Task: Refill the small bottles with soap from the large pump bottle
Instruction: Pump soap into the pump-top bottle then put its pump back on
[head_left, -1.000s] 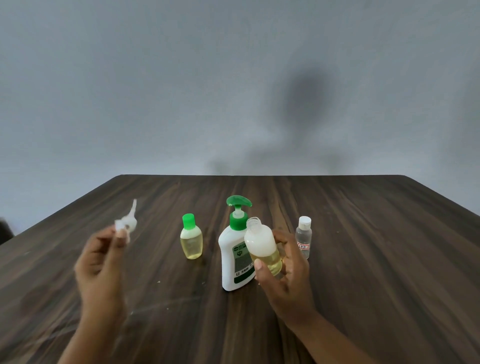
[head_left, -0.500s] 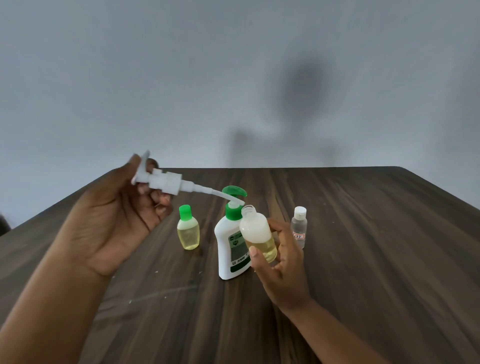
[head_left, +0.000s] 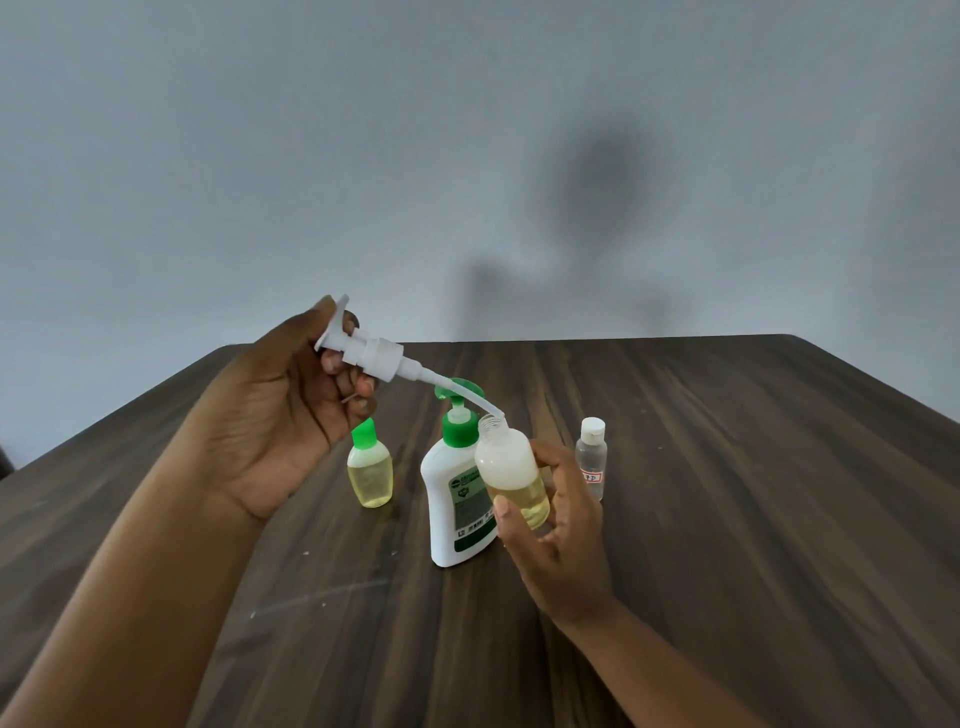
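Head view.

Found the left hand (head_left: 270, 431) raised, palm toward the camera, fingers curled round a white pump dispenser (head_left: 374, 353) of smooth moulded plastic, with a flat nozzle at the thumb end and a cylindrical collar at the other. Traced a thin translucent dip tube (head_left: 467, 397) curving down and rightward from the collar, ending at the threaded mouth of the open bottle (head_left: 511, 478). Could not resolve the tip position: inside the mouth or just at the rim.

Found the right hand (head_left: 561, 540) lower and nearer the camera, thumb and fingers wrapped round the lower half of the open bottle, holding it clear of the table (head_left: 727, 519) and tilted slightly left. Noted a round-shouldered translucent body, cloudy white above, clear yellow liquid below, neck uncapped.

Located the large pump bottle (head_left: 452, 499) upright between the two hands, directly behind the open bottle: opaque white, flattened, slope-shouldered, green-and-white label, green collar and pump head.

Located a green-capped bottle (head_left: 370, 470) upright just below the left fingers: oval, translucent, filled with yellow liquid, with a tapered cap.

Located a clear bottle (head_left: 592, 462) just beyond the right fingertips: slim, colourless, white cap, small white label.

Noted dark wood-grain table surface with pale specks near the left forearm, and a matt grey wall (head_left: 311, 156) beyond.
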